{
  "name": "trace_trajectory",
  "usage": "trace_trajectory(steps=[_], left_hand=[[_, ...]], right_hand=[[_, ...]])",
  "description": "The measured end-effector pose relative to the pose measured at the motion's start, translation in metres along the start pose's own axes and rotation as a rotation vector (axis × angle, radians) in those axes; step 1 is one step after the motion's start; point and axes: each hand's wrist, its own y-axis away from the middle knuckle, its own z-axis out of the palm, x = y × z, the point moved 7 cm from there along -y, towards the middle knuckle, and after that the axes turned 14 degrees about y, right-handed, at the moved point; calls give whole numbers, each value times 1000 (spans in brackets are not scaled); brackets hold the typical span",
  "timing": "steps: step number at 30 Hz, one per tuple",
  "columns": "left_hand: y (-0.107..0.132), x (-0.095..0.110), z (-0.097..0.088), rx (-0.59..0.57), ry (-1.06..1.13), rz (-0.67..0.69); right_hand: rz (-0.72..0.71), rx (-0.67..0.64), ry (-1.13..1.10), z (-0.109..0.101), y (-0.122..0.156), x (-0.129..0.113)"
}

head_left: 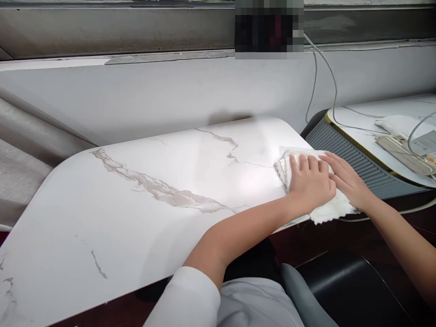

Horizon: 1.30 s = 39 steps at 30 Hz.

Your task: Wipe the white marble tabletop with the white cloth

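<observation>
A white fluffy cloth (332, 210) lies at the right end of a white marble-patterned table (190, 163), its lower part hanging past the edge. My left hand (311, 181) presses on top of the cloth, palm down, fingers spread and stretched out. Beside it, my right hand (349, 180) rests on the cloth's right side with extended fingers, close to or touching the left hand. Neither hand's fingers wrap round the cloth as far as I can see. The underside of the cloth is hidden.
A second marble-topped table (361, 119) with a ribbed grey side stands at right, holding a power strip (402, 152) and cables. A black chair (347, 286) is below right. A wall (153, 91) runs behind; a curtain (20, 168) hangs at left.
</observation>
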Motion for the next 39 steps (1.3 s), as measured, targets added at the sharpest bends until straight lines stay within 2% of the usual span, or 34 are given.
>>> trace_trajectory(steps=[4,7,13,18,22,27,32,39], left_hand=[[-14,-12,0,36,-18,-5],[-30,-28,1,86,-1,0],[-74,-79,-2,89,29,-58],[-108,-123,-11,99,59,-141],[-128,-150,-15,103,73,-170],[-139,-174,-24,95,82,-166],[-138,-197,-38,91,62,-216],[-126,-210,-49,98,17,-226]], right_hand=[[0,-65,40,3,-22,-1],[-17,-79,68,7,-46,-5],[-100,-53,61,18,-116,-22],[-64,-82,69,31,-175,-31],[-44,-105,80,40,-207,-38],[-21,-89,126,44,-230,-55],[-17,-34,114,47,-243,-77],[-27,31,109,50,-243,-92]])
